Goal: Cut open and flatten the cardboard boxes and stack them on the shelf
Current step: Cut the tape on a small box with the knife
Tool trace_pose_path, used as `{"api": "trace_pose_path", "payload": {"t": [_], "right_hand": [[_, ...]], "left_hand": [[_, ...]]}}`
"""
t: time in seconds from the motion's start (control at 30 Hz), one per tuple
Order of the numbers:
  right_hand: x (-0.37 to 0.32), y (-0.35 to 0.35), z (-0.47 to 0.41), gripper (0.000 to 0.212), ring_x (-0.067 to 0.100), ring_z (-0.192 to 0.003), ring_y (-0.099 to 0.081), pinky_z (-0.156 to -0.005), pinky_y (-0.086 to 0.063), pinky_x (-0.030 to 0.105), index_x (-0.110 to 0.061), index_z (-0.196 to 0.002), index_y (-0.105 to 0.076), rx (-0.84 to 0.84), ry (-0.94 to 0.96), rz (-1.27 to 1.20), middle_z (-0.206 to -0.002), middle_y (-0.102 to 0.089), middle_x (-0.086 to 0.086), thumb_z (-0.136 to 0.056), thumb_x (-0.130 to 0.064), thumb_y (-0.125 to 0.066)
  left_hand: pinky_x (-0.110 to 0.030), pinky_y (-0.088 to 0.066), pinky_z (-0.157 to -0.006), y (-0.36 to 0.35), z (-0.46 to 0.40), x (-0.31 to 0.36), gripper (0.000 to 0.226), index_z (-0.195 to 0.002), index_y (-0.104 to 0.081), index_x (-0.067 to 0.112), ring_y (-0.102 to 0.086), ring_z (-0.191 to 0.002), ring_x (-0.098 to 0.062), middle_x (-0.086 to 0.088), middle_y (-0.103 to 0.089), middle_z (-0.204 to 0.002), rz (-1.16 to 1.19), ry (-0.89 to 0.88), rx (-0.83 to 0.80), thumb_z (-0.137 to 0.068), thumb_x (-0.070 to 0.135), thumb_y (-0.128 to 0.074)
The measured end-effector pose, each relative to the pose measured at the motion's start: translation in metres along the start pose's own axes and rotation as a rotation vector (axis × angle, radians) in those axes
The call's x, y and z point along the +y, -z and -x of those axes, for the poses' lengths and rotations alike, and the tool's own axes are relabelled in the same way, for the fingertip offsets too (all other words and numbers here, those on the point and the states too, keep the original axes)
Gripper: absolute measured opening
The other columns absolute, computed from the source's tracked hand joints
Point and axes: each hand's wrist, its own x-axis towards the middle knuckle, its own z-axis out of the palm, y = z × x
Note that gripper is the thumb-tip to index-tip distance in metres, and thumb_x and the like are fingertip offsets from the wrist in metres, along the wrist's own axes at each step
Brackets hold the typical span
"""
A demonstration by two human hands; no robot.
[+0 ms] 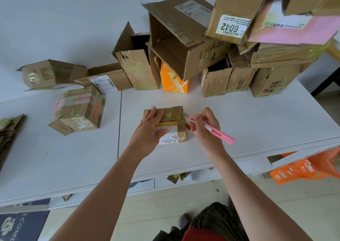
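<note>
small brown cardboard box wrapped in clear tape [172, 120], lying flat on the white table [239, 123] near the front edge, white barcode label on its near side. left hand [150, 128] spread flat on top of it, fingers open and pressing down, palm covering the left half and part of the label. right hand [204, 125] just beside the box's right edge, curled tight around a slim pink utility knife [214, 130], tip aimed at the far right corner of the box; blade too small to make out. to the left, a taped brown parcel with red-printed tape [79, 110], tilted on one edge. farther left, a crumpled open brown carton [51, 74] lying on its side. along the far side, a heap of opened brown cartons [184, 43] stacked and leaning, an orange box [173, 80] standing beneath them, a carton labelled 6042 [235, 14] tilted on top at the right. at the far left edge, flattened cardboard [9, 130], partly out of view.
</note>
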Motion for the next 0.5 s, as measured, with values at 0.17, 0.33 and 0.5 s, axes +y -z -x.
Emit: {"api": "trace_pose_path", "payload": {"t": [0.17,0.33,0.5], "right_hand": [[-0.001,0.000,0.009,0.032,0.016,-0.055,-0.050,-0.072,-0.053,0.040,-0.013,-0.074,-0.035,-0.003,-0.031,-0.100,-0.057,-0.050,0.009,-0.100,0.001,-0.046],[-0.001,0.003,0.018,0.028,0.018,-0.055,-0.050,-0.068,-0.051,0.040,-0.014,-0.073,-0.035,0.003,-0.054,-0.120,-0.058,-0.052,0.007,-0.097,-0.011,-0.049],[0.000,0.002,0.028,0.032,0.020,-0.058,-0.048,-0.073,-0.051,0.046,-0.011,-0.074,-0.034,0.037,-0.098,-0.190,-0.056,-0.049,0.003,-0.101,0.001,-0.046]], "left_hand": [[-0.042,-0.019,-0.122,0.000,0.000,0.000,0.065,-0.155,-0.023,0.026,0.009,-0.151,-0.012,0.009,-0.003,-0.164,-0.023,0.004,-0.002,-0.099,0.023,-0.055],[-0.043,-0.021,-0.121,0.000,0.001,-0.002,0.066,-0.155,-0.024,0.026,0.006,-0.151,-0.011,0.012,-0.003,-0.163,-0.020,-0.007,-0.014,-0.098,0.020,-0.057],[-0.041,-0.018,-0.122,0.001,0.001,0.001,0.069,-0.156,-0.018,0.025,0.007,-0.151,-0.012,0.011,-0.001,-0.163,-0.060,-0.022,-0.032,-0.099,0.021,-0.056]]}}
